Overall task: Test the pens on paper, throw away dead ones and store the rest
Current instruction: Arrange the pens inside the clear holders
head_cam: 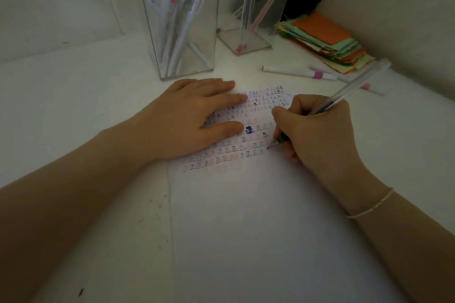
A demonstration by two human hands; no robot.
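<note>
the testing step is under way. the right hand [317, 130] is gripping a clear-barrelled pen [344, 94] in a writing hold, fingers curled round the lower barrel, and its tip is touching the paper [246, 216] at the right end of a row of small test marks. the left hand [194, 115] is lying flat on the paper's upper left part, fingers straight and holding nothing, pinning the sheet.

beyond the paper's top edge, the tall clear holder [179, 19] is standing full of white pens, and a second clear holder [251, 12] with only a few pens is standing further back to its right. just past the paper's top right corner, a white pen with a purple band [299, 72] is lying loose in front of a stack of coloured notes [327, 39].

whether this pen is leaving ink is too small to tell. the next move probably calls for judging that stroke, then choosing a holder or the bin, which is not in view.
</note>
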